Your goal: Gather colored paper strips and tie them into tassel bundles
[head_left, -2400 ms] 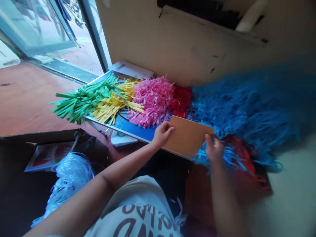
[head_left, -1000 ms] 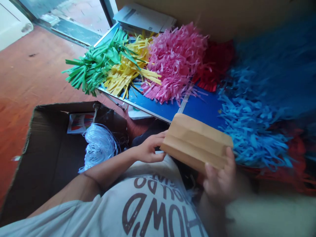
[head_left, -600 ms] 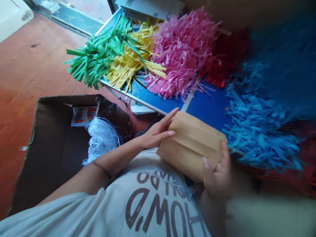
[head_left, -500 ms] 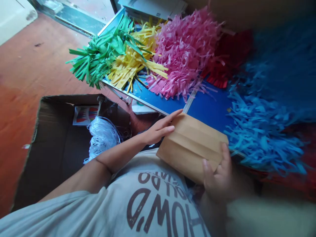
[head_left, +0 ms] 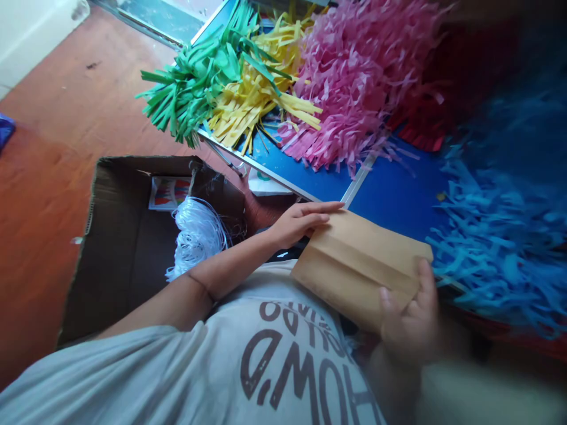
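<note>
A folded piece of brown paper (head_left: 354, 265), creased along its length, is held in front of my shirt at the table's edge. My left hand (head_left: 295, 224) has it by the upper left edge, fingers fairly straight, some of them hidden behind it. At the right end, my right hand (head_left: 414, 316) grips it with the thumb on the near face and a finger over the edge. The right forearm is blurred. Close beyond the paper lie light blue paper fringes (head_left: 496, 248) on the blue table (head_left: 403, 189).
Green fringes (head_left: 199, 82), yellow fringes (head_left: 261, 88), pink fringes (head_left: 354, 88) and dark red fringes (head_left: 425, 130) lie along the table. On the left stands an open cardboard box (head_left: 119, 248), with white string (head_left: 197, 236) and a colourful printed card (head_left: 168, 193) inside.
The view has shifted, so the table, box and hands sit farther right in the picture. Both hands keep their hold on the brown paper, which looks almost the same.
</note>
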Demonstrator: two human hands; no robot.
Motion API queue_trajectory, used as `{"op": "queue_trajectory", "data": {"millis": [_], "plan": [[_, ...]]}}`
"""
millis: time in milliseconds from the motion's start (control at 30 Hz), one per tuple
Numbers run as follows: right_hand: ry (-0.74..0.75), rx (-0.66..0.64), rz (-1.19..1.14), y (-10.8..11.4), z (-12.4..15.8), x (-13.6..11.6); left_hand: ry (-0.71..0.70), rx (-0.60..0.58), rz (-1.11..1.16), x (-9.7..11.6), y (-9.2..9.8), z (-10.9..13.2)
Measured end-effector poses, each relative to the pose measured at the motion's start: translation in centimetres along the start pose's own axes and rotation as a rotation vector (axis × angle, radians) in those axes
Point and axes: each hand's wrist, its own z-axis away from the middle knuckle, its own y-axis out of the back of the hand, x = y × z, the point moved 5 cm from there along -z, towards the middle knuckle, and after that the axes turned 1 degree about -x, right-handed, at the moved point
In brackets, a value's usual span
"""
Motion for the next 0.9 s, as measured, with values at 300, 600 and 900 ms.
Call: {"op": "queue_trajectory", "data": {"millis": [300,600,900], "plan": [[0.028,0.012,-0.035,-0.3,0.3,-0.3,0.111,0.018,0.182,-1.1,-0.2,-0.5],[-0.187,-0.002,-0.140,-0.3,0.5,0.9,0.155,-0.062,0.000,-0.8,-0.1,0.8],[-0.155,-0.043,-0.164,-0.6,0.2,0.5,0.152,-0.043,0.014,-1.5,0.1,0.5]]}}
